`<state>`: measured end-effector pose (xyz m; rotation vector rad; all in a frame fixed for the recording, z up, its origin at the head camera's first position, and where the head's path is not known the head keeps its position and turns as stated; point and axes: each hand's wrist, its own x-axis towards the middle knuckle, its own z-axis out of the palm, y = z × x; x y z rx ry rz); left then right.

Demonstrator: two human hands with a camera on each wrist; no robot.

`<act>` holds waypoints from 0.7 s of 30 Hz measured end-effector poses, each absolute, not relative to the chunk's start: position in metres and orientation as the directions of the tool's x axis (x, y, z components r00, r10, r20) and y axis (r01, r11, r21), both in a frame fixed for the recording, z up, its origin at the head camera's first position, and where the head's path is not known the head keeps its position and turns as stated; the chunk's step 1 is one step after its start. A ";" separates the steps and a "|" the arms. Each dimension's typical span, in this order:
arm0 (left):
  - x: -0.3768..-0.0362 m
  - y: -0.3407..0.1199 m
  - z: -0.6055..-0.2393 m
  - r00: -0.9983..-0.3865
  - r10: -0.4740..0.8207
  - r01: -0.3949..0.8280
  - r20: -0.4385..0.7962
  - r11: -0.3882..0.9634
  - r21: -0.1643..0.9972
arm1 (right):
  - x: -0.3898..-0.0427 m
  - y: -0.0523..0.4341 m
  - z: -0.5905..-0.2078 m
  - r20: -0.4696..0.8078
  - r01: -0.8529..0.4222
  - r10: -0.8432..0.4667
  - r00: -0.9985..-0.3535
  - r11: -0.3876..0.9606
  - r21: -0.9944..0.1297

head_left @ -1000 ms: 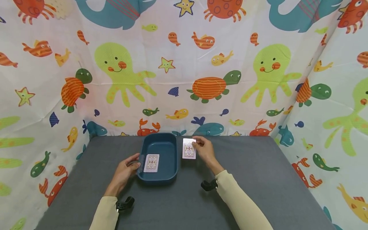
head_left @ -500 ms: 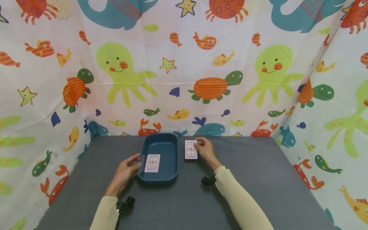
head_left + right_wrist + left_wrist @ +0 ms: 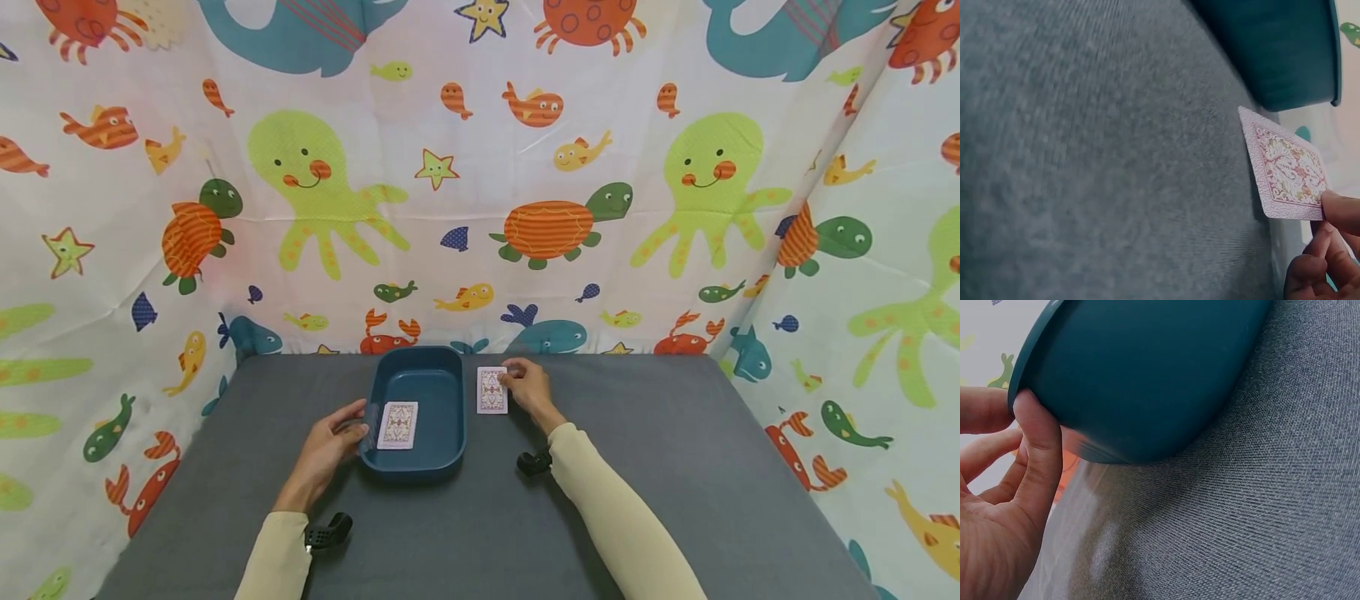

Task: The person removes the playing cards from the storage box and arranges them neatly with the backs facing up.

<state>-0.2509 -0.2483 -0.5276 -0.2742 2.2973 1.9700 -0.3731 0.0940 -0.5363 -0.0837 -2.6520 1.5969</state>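
Beside the tray (image 3: 450, 392), my right hand (image 3: 527, 389) pinches 1 card (image 3: 492, 390) by its edge; my left hand (image 3: 327, 447) grips the rim; a loose pinch could drop the card onto the table (image 3: 675, 467).

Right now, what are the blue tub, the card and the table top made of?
The blue tub looks like smooth matte plastic, with rounded moulded corners. The playing card in the right hand seems thin coated paper, printed and flat-edged. The table cover looks like grey woven fabric: its threads show close up.
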 end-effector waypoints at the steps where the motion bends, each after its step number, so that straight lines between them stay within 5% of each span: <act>1: -0.251 -0.248 -0.528 -0.978 -0.070 -0.205 -0.196 0.148 0.968 | -0.374 0.094 -0.537 0.011 0.024 0.071 -0.997 0.471 -0.882; 21: -0.251 -0.248 -0.526 -0.975 -0.069 -0.219 -0.211 0.144 0.965 | -0.390 0.096 -0.548 0.000 0.031 0.059 -0.998 0.530 -0.848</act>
